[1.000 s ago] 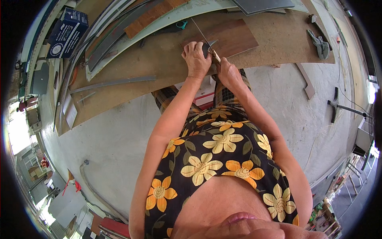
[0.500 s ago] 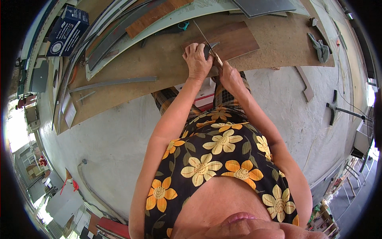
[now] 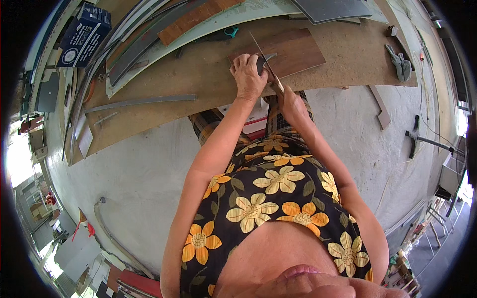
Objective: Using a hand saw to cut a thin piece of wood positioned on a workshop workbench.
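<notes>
A brown wood-look board [image 3: 298,52] lies on the workbench near its front edge. My left hand [image 3: 247,74] rests on the board's left part, fingers curled round a dark object [image 3: 260,63] that it mostly covers; a grey pointed tip sticks out beyond. In my right hand [image 3: 293,103] is the handle of a saw [image 3: 260,49], at the bench's front edge. Its thin blade slants away across the board, close beside my left thumb. How deep the blade sits in the board cannot be made out.
Long strips and panels [image 3: 144,47] are stacked at the back left, beside a dark blue box [image 3: 85,35]. A teal-handled tool [image 3: 230,33] lies behind the board. Grey sheets [image 3: 333,10] sit at the back, a grey glove [image 3: 400,64] at the right, a thin strip [image 3: 144,102] at the left.
My right hand has drawn the saw back toward my body and slightly right, and the blade tip has come nearer. My left hand stays on the board.
</notes>
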{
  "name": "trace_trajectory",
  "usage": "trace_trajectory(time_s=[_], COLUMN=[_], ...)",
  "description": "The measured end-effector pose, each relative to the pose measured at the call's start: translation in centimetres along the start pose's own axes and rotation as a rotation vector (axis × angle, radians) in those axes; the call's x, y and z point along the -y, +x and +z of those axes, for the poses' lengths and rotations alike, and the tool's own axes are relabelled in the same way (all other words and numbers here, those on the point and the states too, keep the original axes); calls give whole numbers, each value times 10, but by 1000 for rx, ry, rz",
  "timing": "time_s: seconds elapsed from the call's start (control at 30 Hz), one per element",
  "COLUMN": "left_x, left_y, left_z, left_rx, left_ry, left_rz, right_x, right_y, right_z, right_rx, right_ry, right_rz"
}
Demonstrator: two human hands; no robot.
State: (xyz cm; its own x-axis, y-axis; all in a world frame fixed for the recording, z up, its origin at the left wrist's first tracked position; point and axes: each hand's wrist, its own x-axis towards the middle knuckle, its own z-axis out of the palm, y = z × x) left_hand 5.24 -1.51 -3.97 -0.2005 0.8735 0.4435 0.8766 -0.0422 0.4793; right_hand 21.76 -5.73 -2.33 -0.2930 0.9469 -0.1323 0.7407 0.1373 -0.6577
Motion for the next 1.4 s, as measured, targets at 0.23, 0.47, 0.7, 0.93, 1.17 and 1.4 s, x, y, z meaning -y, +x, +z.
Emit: trace_trajectory(time_s=[0.23,0.47,0.7,0.93,1.17,1.4], left_x=[-1,0,3,6,8,15], left_y=[8,6,5,5,2,8], left_z=[-3,0,-5,-3,-26,-42], left_rx=[-17,-19,-41,25,153,310], left_ry=[-30,-4,6,-15,20,-90], left_rz=[-39,-27,-29,-6,160,282], right_x=[9,6,4,10,-10,-18], right_y=[-12,1,-14,25,-1,-18], right_z=[4,-6,-5,-13,-37,-33], right_rx=[72,28,78,-12,-47,-140], right_ry=[-17,19,-26,107,173,203], right_rz=[87,30,42,3,98,31])
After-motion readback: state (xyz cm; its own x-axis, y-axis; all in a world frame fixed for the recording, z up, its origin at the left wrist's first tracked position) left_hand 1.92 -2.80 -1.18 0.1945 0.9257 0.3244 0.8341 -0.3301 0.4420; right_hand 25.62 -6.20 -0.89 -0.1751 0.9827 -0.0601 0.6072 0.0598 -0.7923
